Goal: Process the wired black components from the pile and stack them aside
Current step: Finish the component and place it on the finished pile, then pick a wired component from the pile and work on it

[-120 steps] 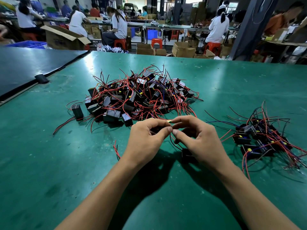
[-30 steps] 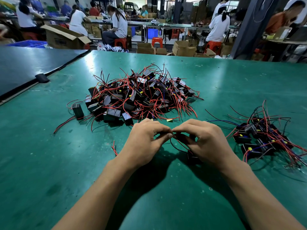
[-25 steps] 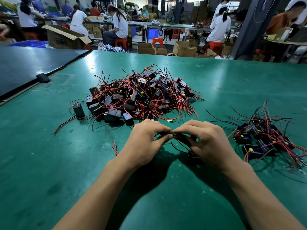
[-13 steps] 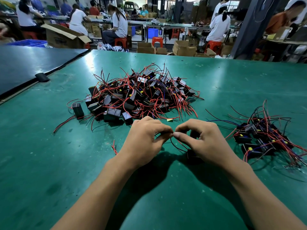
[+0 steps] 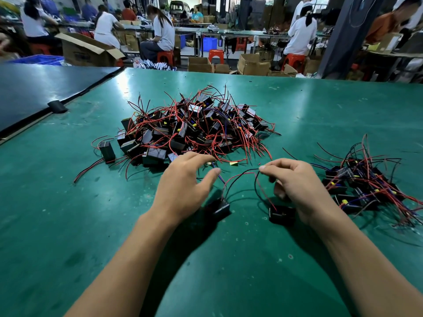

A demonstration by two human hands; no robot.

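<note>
A big pile of black components with red wires (image 5: 194, 129) lies in the middle of the green table (image 5: 68, 213). A smaller heap of wired components (image 5: 361, 181) sits at the right. Between my hands two black components rest on the table, one (image 5: 218, 208) just beside my left hand and one (image 5: 281, 215) under my right wrist. My left hand (image 5: 183, 186) hovers with thumb and fingers spread; a thin blue wire runs past its thumb. My right hand (image 5: 295, 186) pinches the ends of red and black wires that lead down to these components.
A dark mat (image 5: 34, 90) covers the table's far left, with a black clip (image 5: 57, 106) at its edge. A small yellow scrap (image 5: 233, 163) lies by the pile. Beyond the table, seated people work among cardboard boxes (image 5: 87, 51) and red stools.
My hands were pressed together, fingertips pinching wires. They have moved apart, the left hand has opened, and two separate components now show on the table between them.
</note>
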